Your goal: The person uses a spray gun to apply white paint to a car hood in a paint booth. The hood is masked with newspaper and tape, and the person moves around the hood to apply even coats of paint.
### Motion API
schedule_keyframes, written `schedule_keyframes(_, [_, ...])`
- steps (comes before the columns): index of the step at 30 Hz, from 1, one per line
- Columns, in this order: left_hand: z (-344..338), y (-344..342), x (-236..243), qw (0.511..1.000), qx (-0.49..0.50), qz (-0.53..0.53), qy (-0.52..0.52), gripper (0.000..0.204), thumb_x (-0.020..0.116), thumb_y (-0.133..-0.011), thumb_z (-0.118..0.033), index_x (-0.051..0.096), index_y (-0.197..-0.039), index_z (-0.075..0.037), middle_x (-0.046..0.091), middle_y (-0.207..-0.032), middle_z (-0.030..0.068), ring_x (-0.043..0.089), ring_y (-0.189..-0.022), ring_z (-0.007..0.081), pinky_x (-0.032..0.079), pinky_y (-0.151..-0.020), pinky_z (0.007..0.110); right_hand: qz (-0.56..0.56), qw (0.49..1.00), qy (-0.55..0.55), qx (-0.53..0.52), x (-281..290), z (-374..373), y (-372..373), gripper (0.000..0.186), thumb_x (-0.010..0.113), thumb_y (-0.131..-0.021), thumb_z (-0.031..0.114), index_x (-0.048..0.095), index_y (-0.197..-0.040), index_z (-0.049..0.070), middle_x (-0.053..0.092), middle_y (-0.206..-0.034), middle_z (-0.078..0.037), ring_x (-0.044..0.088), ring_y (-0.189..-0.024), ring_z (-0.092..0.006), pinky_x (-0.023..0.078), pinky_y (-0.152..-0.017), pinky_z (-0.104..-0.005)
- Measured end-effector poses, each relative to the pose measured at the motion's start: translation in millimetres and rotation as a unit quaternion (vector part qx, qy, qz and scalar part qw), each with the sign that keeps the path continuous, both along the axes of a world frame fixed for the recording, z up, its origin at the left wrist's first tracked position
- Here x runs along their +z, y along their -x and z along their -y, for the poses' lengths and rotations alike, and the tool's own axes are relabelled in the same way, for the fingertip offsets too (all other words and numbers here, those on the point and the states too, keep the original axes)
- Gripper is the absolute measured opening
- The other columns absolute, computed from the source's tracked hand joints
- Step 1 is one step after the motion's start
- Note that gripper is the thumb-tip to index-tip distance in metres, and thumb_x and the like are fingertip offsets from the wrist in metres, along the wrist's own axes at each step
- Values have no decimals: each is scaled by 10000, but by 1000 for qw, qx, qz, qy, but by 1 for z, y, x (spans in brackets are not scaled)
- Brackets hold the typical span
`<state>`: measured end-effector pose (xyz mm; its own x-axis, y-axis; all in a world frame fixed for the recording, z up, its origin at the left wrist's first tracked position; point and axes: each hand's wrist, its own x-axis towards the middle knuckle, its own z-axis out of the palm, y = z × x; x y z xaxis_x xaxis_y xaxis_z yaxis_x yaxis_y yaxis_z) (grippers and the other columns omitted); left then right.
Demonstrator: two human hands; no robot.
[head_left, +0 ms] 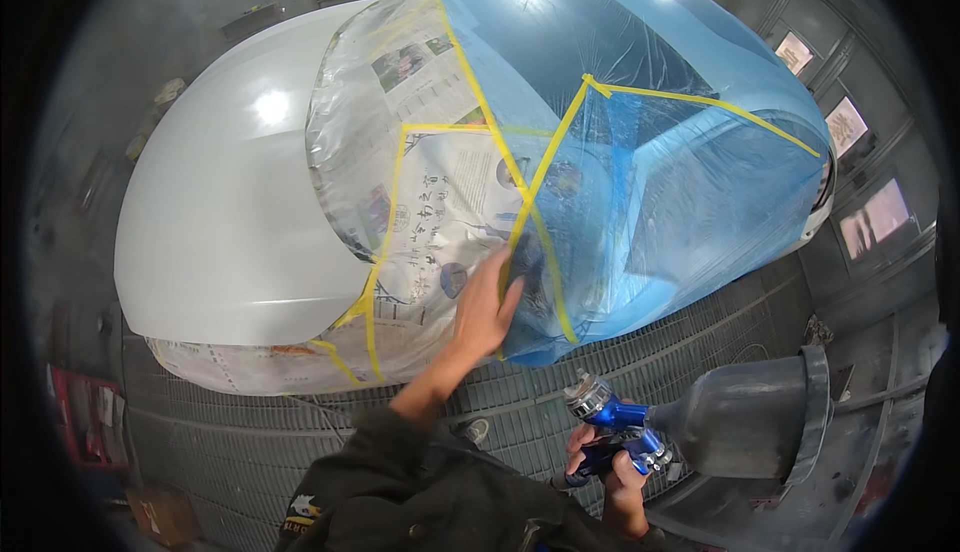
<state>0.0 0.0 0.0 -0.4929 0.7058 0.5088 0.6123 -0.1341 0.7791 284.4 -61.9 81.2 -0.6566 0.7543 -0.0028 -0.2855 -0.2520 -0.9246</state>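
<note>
My left hand (482,307) lies against the masked side of a car, with its fingers stretched out and the thumb apart. It touches the newspaper (450,192) where this meets the blue-tinted plastic film (690,212). Yellow masking tape (556,147) runs along the seam by my fingertips and up across the film. In my right hand (627,482), low and to the right, is a paint spray gun (625,415) with a blue body and a silver front. My fingers are wrapped round its handle. A large dark grey cup (745,419) is attached to the gun and extends to the right.
The car's bare pale hood (230,192) curves at the left. Metal floor grating (240,452) runs beneath the car. A red rack (85,417) and a cardboard box (163,515) stand at the lower left. Booth walls with small windows (875,220) rise at the right.
</note>
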Motion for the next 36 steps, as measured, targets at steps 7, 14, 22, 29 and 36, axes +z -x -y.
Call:
schedule_keyframes(7, [198,-85,-148,887,-66,346,299,228,772,-779,-217,727,-929,-52,712,-859,107,694,-775,233,533,-700,310,13,1000,21,-1,-9,3,22,635,652,-848,507,520,-1094,-64,611,-909,-201,645,-634,-267,530,-575,-346])
schedule_keyframes(14, [277,-121,-166,873,-197,238,378,280,736,-806,-341,737,-893,-74,703,-790,121,679,-729,277,521,-653,369,-35,994,30,100,-15,23,61,541,591,-891,461,517,-1038,-55,583,-896,-176,618,-644,-229,534,-464,-280])
schedule_keyframes(22, [360,-165,-228,864,-308,202,343,311,600,-767,-109,686,-1066,-116,691,-972,142,635,-932,394,495,-776,497,-33,999,-3,24,12,95,109,398,539,-966,294,492,-1132,-65,538,-999,-150,575,-876,-192,589,-464,-277])
schedule_keyframes(29, [521,-144,-230,846,-152,152,488,222,653,-762,-190,674,-968,-112,678,-909,152,640,-903,383,497,-751,512,-43,995,-92,-13,43,199,124,328,592,-947,156,501,-1207,-21,582,-1077,-118,589,-917,-180,577,-461,-275])
schedule_keyframes(36, [757,-149,-267,758,4,161,632,264,662,-829,-309,720,-996,-113,681,-984,136,640,-980,340,520,-800,483,-75,990,-103,-59,66,323,121,323,622,-931,156,529,-1205,14,618,-1062,-85,604,-901,-176,548,-454,-289])
